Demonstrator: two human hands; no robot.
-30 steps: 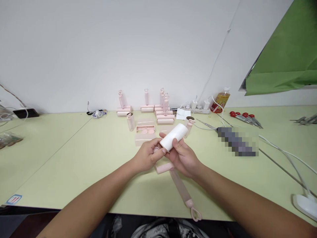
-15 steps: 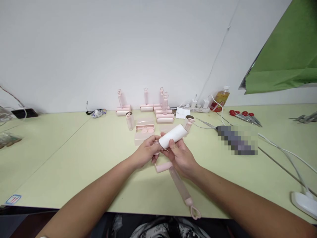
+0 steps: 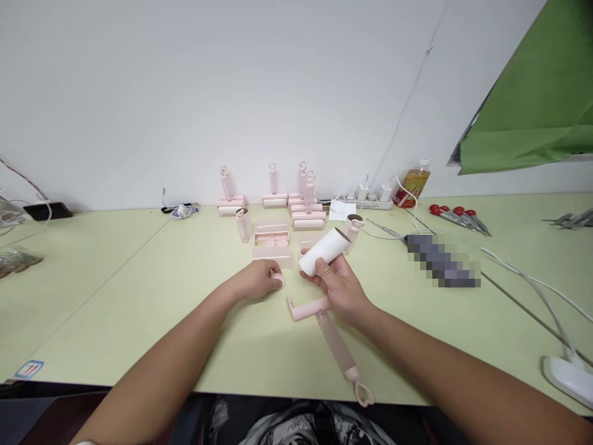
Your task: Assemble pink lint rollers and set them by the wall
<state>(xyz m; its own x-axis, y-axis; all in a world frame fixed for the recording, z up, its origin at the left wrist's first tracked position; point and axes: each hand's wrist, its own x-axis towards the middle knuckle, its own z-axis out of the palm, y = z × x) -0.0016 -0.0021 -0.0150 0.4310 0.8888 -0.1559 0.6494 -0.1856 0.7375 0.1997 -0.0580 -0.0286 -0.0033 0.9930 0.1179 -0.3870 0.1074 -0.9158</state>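
My right hand (image 3: 340, 284) is wrapped round a white paper roll (image 3: 325, 251), which tilts up to the right with its dark core end showing. Left of it, my left hand (image 3: 259, 279) pinches a small round pale pink piece (image 3: 278, 282) low over the table. Below the hands lies a pink lint roller frame (image 3: 306, 308), joined to a clear pinkish handle (image 3: 336, 343) that ends in a heart-shaped loop. Just beyond my left hand is an opened pink case (image 3: 272, 240) with round pieces inside.
Several pink rollers with upright handles (image 3: 309, 196) stand near the wall. A drink bottle (image 3: 411, 184), a power strip (image 3: 370, 204), red-tipped tools (image 3: 456, 216), cables and a blurred dark object (image 3: 440, 261) are on the right. A phone (image 3: 49, 211) lies at the far left.
My left hand has moved left and down, away from the roll, with the round pink piece in its fingers. My right hand still holds the roll in nearly the same place.
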